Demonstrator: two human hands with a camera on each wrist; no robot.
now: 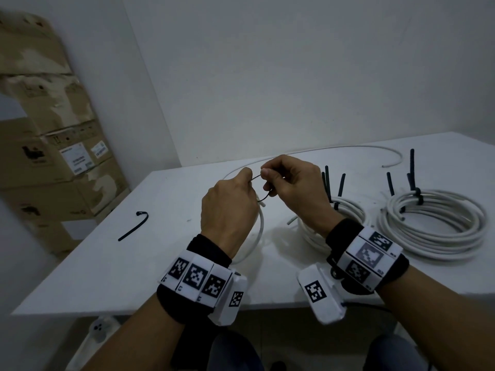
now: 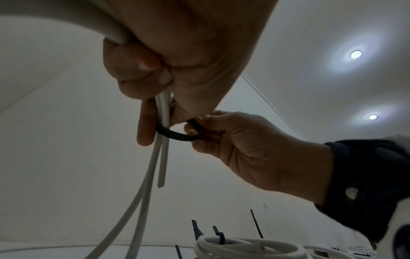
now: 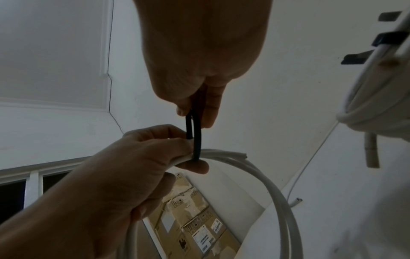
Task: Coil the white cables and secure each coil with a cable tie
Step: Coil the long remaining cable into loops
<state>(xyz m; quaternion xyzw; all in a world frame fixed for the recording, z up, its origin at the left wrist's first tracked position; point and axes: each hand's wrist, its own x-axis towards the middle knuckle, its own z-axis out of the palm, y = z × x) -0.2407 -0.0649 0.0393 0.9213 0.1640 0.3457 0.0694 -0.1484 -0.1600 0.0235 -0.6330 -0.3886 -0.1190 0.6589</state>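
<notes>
While left hand [image 1: 227, 210] grips the white cable [image 3: 255, 163] loops, tying step underway: right hand [image 1: 292, 183] at 3 o'clock pinching black cable tie [image 2: 177, 135], probably needs threading and cinching next.

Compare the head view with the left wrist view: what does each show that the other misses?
Only the head view shows the spare black cable tie lying loose on the table, the cardboard boxes, and the far tied coil.

Only the left wrist view shows the black tie's loop passing round the white cable strands below the left hand's fingers, plus the ceiling lights.

Both show the left hand gripping the cable, the right hand pinching the tie, and a finished coil.
</notes>
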